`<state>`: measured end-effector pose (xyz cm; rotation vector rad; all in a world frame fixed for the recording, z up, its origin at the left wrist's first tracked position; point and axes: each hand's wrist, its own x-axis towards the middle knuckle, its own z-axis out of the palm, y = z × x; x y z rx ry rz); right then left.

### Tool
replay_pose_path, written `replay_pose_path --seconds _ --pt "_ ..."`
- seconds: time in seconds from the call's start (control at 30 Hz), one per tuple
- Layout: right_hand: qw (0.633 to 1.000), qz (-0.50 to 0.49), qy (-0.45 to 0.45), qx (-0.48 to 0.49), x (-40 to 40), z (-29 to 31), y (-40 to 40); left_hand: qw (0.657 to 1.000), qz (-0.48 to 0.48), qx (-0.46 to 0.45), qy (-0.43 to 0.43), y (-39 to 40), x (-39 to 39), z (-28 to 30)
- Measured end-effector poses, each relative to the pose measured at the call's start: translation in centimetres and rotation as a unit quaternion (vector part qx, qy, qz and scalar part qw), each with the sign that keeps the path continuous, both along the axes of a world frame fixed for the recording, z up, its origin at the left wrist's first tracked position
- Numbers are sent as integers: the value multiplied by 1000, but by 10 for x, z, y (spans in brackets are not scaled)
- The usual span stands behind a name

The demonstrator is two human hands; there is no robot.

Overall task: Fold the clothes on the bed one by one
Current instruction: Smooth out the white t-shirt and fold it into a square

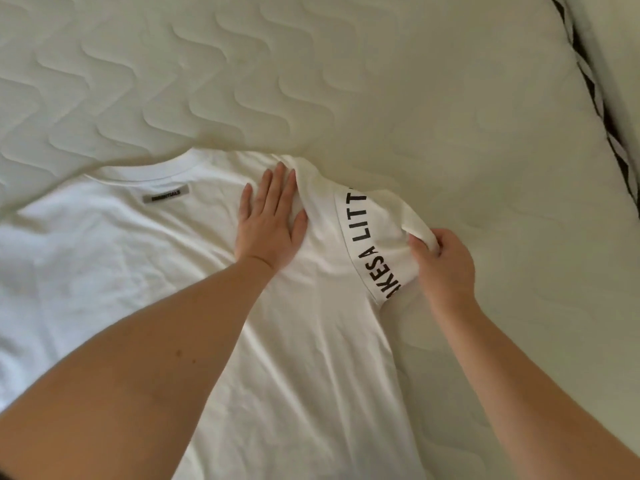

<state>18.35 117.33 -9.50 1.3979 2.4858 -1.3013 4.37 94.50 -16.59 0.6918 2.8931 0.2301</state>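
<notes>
A white T-shirt (145,258) lies spread on the bed, back side up, with a grey label (166,194) below its collar. My left hand (270,220) presses flat on the shirt near its right shoulder, fingers straight. The right sleeve (374,233) has a black-lettered band along its hem and is lifted and folded inward over the shirt. My right hand (445,265) pinches the sleeve's edge between thumb and curled fingers.
The quilted cream mattress (381,81) stretches beyond the shirt to the top and right. Its edge with black-and-white trim (595,98) runs down the right side.
</notes>
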Motion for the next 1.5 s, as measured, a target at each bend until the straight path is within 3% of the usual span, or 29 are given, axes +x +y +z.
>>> replay_pose_path --seconds 0.07,0.17,0.23,0.37,0.47,0.57,0.67,0.87,1.13,1.23,1.4,1.5 --pt "999 -44 -11 -18 29 5 4 1000 3 8 2 0 3 1" --pt "995 -47 -68 -59 56 8 -1 1000 13 5 -7 0 1 1" --pt "993 -37 -60 -89 53 10 -3 1000 11 0 -6 0 1 0" --pt "993 -25 -7 -111 4 18 8 1000 6 -8 0 0 0 -3" --pt "988 64 -87 -110 -47 17 19 1000 4 -12 3 0 0 -4" --pt "971 98 -107 -191 -82 15 17 1000 5 -11 6 -1 0 -5" --pt "964 25 -39 -262 -90 17 10 1000 4 -5 5 -1 0 -5" --pt "911 -279 121 -278 -59 29 37 1000 4 3 2 -2 0 -4" --pt "899 -340 47 -273 -2 26 48 1000 1 2 2 -2 -1 -6" --pt "911 -302 68 -274 9 24 40 1000 -3 -1 4 -2 -1 -7" --pt "962 -106 -63 -246 45 17 24 1000 -6 1 -8 -2 -2 -5" --pt "944 10 -25 -329 57 21 11 1000 -6 -3 -7 -3 -1 -6"
